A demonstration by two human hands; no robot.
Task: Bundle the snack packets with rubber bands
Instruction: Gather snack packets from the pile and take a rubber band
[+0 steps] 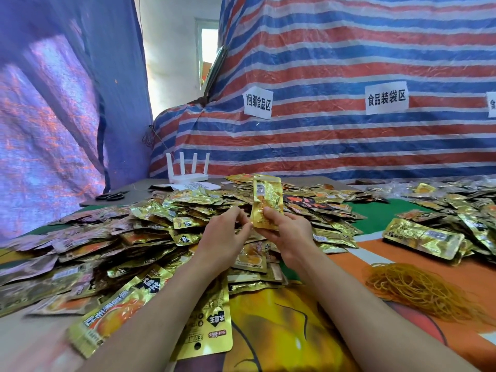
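Observation:
My right hand [287,232] holds a small upright stack of gold snack packets [267,200] by its lower end, thumb on the front. My left hand [225,237] is just left of it, its curled fingertips at the stack's lower left edge; whether they pinch it is unclear. A big heap of loose gold packets [150,237] covers the table in front and to the left. A pile of tan rubber bands [418,288] lies on the orange cloth at the right.
More gold packets [426,237] lie at the right, some in stacks. A white router [188,170] and black scissors [112,196] sit at the back left. A striped tarp wall [349,76] with paper labels stands behind the table.

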